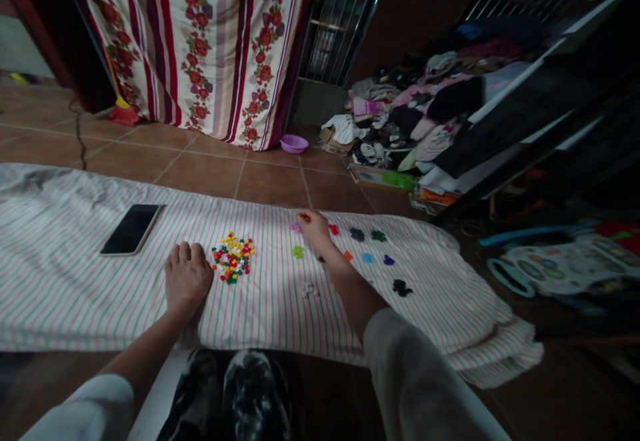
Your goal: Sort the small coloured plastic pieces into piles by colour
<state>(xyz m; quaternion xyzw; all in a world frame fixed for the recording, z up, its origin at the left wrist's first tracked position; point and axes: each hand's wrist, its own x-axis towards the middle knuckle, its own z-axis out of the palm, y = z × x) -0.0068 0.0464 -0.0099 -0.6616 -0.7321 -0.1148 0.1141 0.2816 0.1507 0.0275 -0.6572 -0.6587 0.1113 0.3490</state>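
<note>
As I watched the striped cloth-covered surface (265, 314) from afar, its soft folds looked ready to shift under a heavy touch, so I judged that light pressure suited the work. My left fingers (185, 252) lay open and palm-down on it, with nothing visible in them, and made a good anchor. The phone (131, 229) rested beyond them to the left, safely out of my reaching path. Just to their right sat the mixed heap (233, 258) of small colored pieces, close enough that a sideways slide could have scattered it.

Smaller piles lay around my right fingers (311, 217): the pink pile (295, 227) just beneath, the lime pile (298, 252) nearer me, and the red pile (333, 229) just to the right. With such narrow gaps, the step called for a straight lift, a low wrist clearance and a release from barely above the cloth. Smallest of all, the orange-yellow piece (303, 217) seemed caught in the closed tips of those right fingers; a gentle pinch was best, since squeezing could have flicked it away. My forearm hid part of the layout, so a raised elbow would have helped.
</note>
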